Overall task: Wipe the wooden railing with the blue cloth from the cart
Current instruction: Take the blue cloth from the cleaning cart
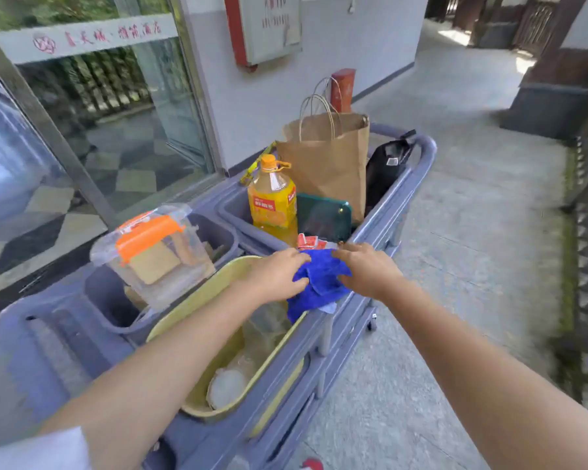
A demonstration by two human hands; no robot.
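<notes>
Both hands — left hand (275,276), right hand (367,269) — pinch the blue cloth (321,279) at the cart (401,184) rim; lift it clear, bunched firmly, avoiding the yellow basin (190,320).

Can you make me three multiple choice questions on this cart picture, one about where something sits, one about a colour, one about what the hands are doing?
1. Where does the brown paper bag stand?
A. at the cart's far end, behind the yellow bottle
B. in the yellow basin
C. on the floor

2. What colour is the clear box's lid clasp?
A. green
B. orange
C. black

3. What are the hands doing?
A. both on the blue cloth
B. both empty at the sides
C. one lifting the bottle

Answers: 1 A, the bag rises just beyond the bottle; 2 B, the clasp shows orange; 3 A, the left hand and right hand grip the cloth at the cart edge.
</notes>
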